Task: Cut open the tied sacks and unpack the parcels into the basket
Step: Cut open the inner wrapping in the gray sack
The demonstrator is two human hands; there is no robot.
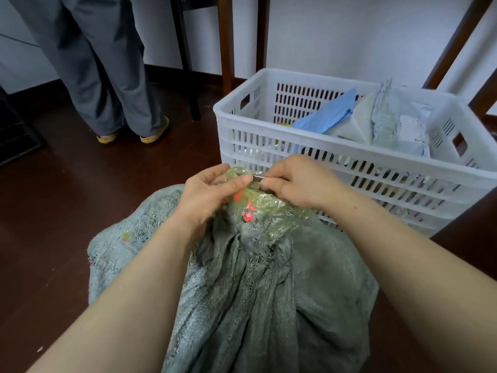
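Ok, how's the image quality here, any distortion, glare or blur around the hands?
Head view: wide-angle bend stretches the forearms toward the lower edge; light is soft and even, with a dull sheen on the floor and glints on the plastic wrap; the blade between left hand and right hand looks slightly smeared.

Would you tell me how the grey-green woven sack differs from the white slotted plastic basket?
The grey-green woven sack is soft and crumpled; the white slotted plastic basket is rigid. The sack's neck is bunched shut under yellowish clear tape, which the left hand pinches while the right hand holds a metal blade; the basket stands open, parcels showing. Both sit on the dark floor.
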